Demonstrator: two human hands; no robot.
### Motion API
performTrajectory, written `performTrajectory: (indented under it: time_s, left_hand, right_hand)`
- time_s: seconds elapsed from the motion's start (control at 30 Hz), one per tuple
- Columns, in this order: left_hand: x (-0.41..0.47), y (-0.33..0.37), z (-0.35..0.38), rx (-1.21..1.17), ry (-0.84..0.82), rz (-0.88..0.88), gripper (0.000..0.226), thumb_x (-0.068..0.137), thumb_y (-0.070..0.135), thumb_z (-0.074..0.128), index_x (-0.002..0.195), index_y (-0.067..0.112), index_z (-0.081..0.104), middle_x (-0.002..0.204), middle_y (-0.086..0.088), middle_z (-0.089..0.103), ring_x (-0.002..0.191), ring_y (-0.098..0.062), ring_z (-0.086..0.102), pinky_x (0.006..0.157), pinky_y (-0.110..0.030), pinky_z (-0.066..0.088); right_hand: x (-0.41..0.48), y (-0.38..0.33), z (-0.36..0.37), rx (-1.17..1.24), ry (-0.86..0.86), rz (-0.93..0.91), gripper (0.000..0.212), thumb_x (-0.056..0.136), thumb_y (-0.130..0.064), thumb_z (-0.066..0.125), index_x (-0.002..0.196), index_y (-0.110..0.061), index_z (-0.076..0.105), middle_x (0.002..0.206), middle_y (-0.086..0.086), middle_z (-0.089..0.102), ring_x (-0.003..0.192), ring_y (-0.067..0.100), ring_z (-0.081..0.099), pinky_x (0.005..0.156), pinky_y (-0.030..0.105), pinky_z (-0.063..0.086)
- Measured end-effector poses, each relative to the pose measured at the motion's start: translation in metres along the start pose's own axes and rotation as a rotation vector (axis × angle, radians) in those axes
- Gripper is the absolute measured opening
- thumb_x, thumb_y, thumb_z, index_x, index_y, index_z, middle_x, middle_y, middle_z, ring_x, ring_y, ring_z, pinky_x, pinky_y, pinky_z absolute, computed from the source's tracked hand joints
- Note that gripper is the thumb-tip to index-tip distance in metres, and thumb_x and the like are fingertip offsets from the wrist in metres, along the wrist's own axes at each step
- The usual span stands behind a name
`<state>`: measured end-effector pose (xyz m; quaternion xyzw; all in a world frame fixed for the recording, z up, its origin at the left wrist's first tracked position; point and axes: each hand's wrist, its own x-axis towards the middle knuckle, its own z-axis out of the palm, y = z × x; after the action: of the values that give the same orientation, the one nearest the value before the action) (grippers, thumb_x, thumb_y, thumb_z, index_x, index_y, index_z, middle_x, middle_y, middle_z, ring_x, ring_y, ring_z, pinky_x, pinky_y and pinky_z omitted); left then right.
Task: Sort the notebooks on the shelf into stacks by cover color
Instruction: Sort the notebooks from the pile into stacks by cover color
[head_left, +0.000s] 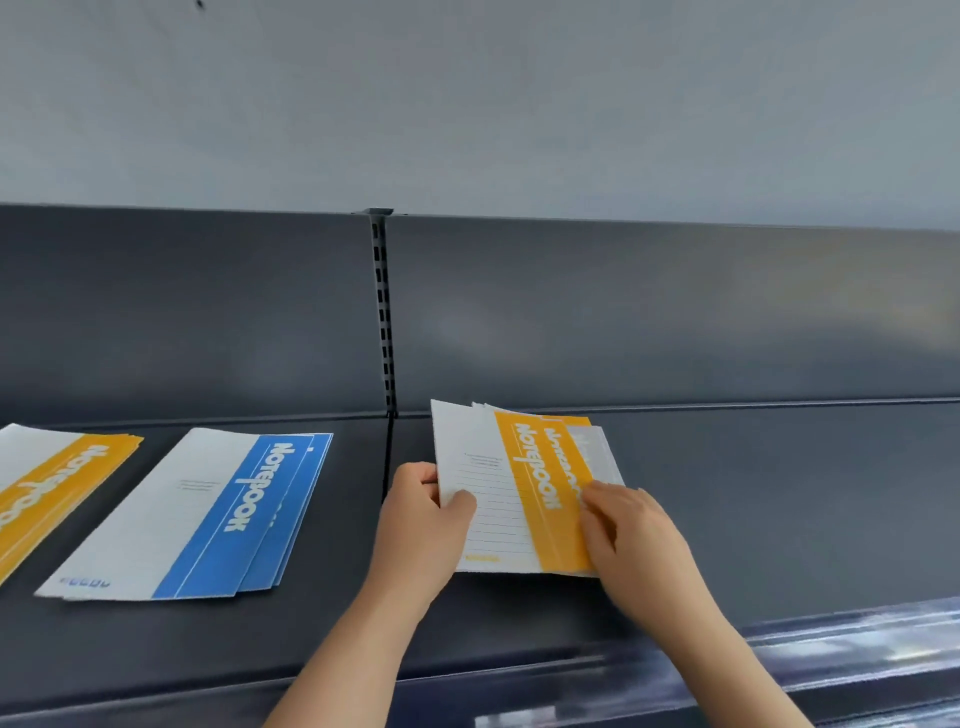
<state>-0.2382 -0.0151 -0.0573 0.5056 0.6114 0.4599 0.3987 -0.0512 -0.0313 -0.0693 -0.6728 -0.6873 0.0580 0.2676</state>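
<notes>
You are well into the sort, judging by how the notebooks lie on the dark shelf (727, 493). At the far left edge sits a yellow stack (57, 488), partly cut off by the frame, and just beside it a blue stack (208, 519) of several notebooks, fanned a little so the lower covers peek out at the right. Those two colour piles look settled.

What is left is the mixed pile (509, 499) to the right of the slotted upright (383, 312), and both your hands are on it. Your left hand (421, 525) pinches the pile's left edge, thumb lying on the white lined part of the top yellow notebook (545, 499) and fingers curled behind. Your right hand (628, 540) is closed lightly on the right edge, fingertips over the yellow band. So each grip has hold of that notebook or of the pile under it (which of the two I cannot tell).

Under the top cover a second yellow one (569, 441) shows, and behind that a pale grey or clear cover (597, 452), its colour too faint to name. My reading: the yellow ones belong at the far left, well apart from here, and the pale one may need a place of its own. How many notebooks remain in the pile I cannot count.
</notes>
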Motion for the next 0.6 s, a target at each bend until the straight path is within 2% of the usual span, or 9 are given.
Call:
performTrajectory:
  time_s: [0.07,0.17,0.27,0.4,0.5,0.6]
  left_hand:
    - [-0.002,0.000,0.002,0.006,0.001,0.001,0.021,0.087,0.015,0.065,0.103,0.020,0.053,0.097,0.013,0.065,0.084,-0.003,0.063,0.055,-0.015,0.047]
    - [-0.005,-0.001,0.001,-0.001,0.012,-0.025,0.023,0.085,0.013,0.067,0.107,0.018,0.060,0.095,0.014,0.069,0.083,-0.003,0.066,0.058,-0.017,0.049]
    - [-0.009,-0.002,0.000,-0.010,0.052,-0.050,0.023,0.087,0.011,0.064,0.108,0.019,0.058,0.096,0.014,0.066,0.084,-0.003,0.063,0.056,-0.018,0.048]
    - [-0.013,0.000,-0.004,0.011,0.100,-0.048,0.017,0.092,0.012,0.058,0.105,0.022,0.053,0.097,0.016,0.061,0.082,-0.002,0.058,0.052,-0.014,0.043]
    - [-0.017,0.002,-0.011,-0.012,0.109,-0.038,0.015,0.094,0.015,0.055,0.102,0.028,0.051,0.095,0.020,0.058,0.082,-0.001,0.057,0.051,-0.013,0.042]
    - [-0.021,0.001,-0.023,-0.022,0.125,-0.036,0.018,0.096,0.017,0.052,0.108,0.029,0.049,0.099,0.020,0.057,0.084,-0.002,0.056,0.054,-0.016,0.042]
  right_hand:
    - [-0.003,-0.004,-0.001,0.055,-0.036,-0.028,0.027,0.098,-0.022,0.041,0.113,-0.018,0.064,0.117,-0.007,0.062,0.108,0.014,0.052,0.087,0.016,0.035]
    - [-0.005,-0.004,-0.005,0.116,-0.079,-0.029,0.030,0.100,-0.023,0.037,0.123,-0.025,0.057,0.123,-0.009,0.059,0.109,0.013,0.050,0.086,0.016,0.035]
    - [-0.004,0.000,-0.007,0.156,-0.094,0.001,0.031,0.100,-0.026,0.037,0.125,-0.026,0.054,0.125,-0.007,0.058,0.107,0.013,0.050,0.085,0.018,0.037]
    - [-0.002,-0.002,-0.006,0.128,-0.118,-0.030,0.028,0.098,-0.031,0.042,0.123,-0.027,0.053,0.123,-0.007,0.059,0.105,0.014,0.048,0.092,0.025,0.040]
    - [0.003,-0.013,-0.009,0.169,-0.113,0.007,0.041,0.097,-0.035,0.044,0.137,-0.027,0.041,0.131,-0.006,0.053,0.119,0.018,0.046,0.096,0.030,0.041]
    - [0.004,-0.029,-0.008,0.305,-0.070,0.029,0.054,0.094,-0.035,0.052,0.143,-0.026,0.034,0.131,-0.008,0.054,0.113,0.013,0.054,0.092,0.030,0.047]
